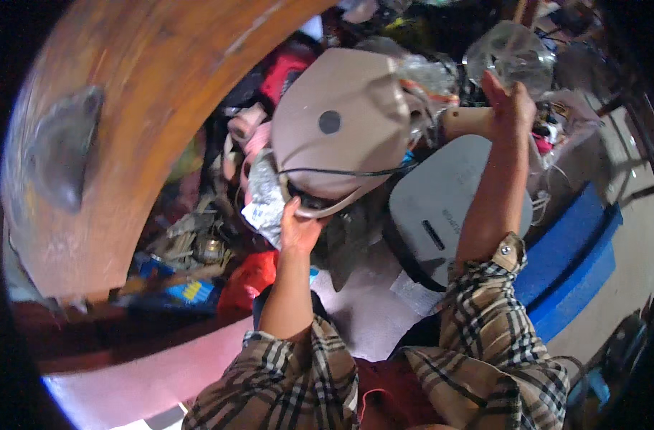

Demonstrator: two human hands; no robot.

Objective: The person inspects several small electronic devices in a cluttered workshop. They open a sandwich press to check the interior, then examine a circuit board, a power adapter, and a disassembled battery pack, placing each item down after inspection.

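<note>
A large beige plastic appliance housing (341, 107) with a dark round spot lies tilted over the clutter, a black cord (341, 172) running across it. My left hand (300, 228) grips its lower rim, thumb on top, beside a crinkled silvery plastic wrapper (264, 197). To the right, my right hand (512, 111) is closed around the end of a beige, tube-like plastic piece (467, 122). Whether that piece joins the housing is hidden. Below my right forearm stands a pale grey rounded panel (431, 193) with a dark slot and a black edge.
A curved wooden furniture piece (148, 107) looms at the upper left. Blue flat pieces (571, 251) lie at the right. Mixed clutter surrounds the housing, with a red bag (248, 281), a clear plastic container (510, 57) and a pink board edge (155, 365).
</note>
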